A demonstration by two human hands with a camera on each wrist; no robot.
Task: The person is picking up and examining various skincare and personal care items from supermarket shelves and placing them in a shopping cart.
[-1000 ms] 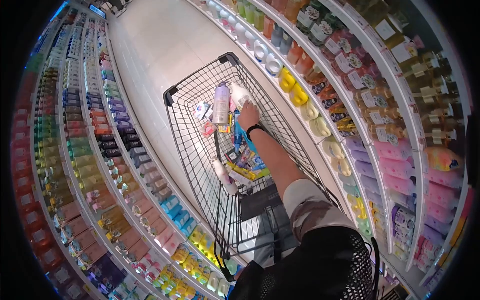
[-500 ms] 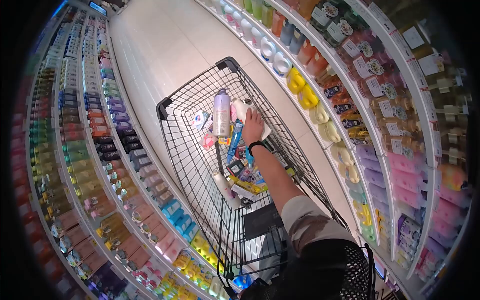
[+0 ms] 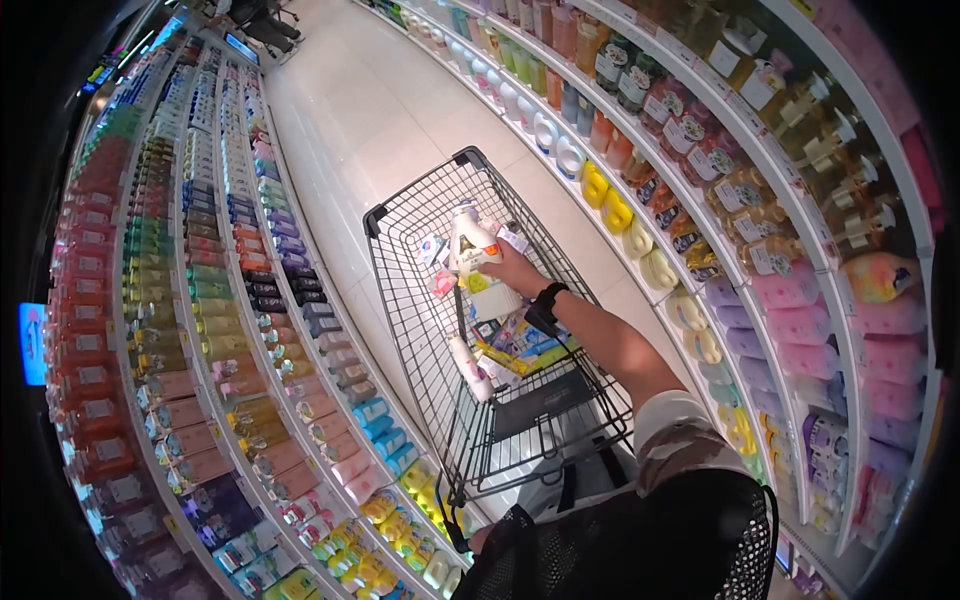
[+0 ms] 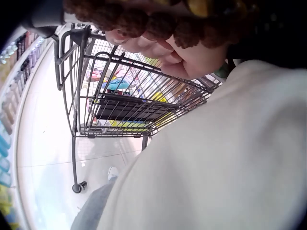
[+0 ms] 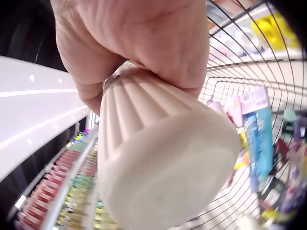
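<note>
The right hand (image 3: 515,272) grips a white plastic bottle with a ribbed body and printed label (image 5: 168,163), fingers and thumb closed round it. The bottle is inside the upper part of a black wire shopping cart (image 3: 403,352), over mixed packages; whether its underside touches any is unclear. In the left wrist view the left hand (image 4: 158,48) has its fingers curled beside the cart's rear end; what, if anything, they hold is hidden.

The main risk looks like a slip: the ribbed body widens toward its base beyond the grip, so a loosened hold could drop it onto the loose pile. A low swing could knock the slim white bottle (image 3: 470,368) leaning by the cart's side, or snag the long light-blue package (image 5: 264,143). If the cart rolled, its wire side might bump the forearm.
</note>
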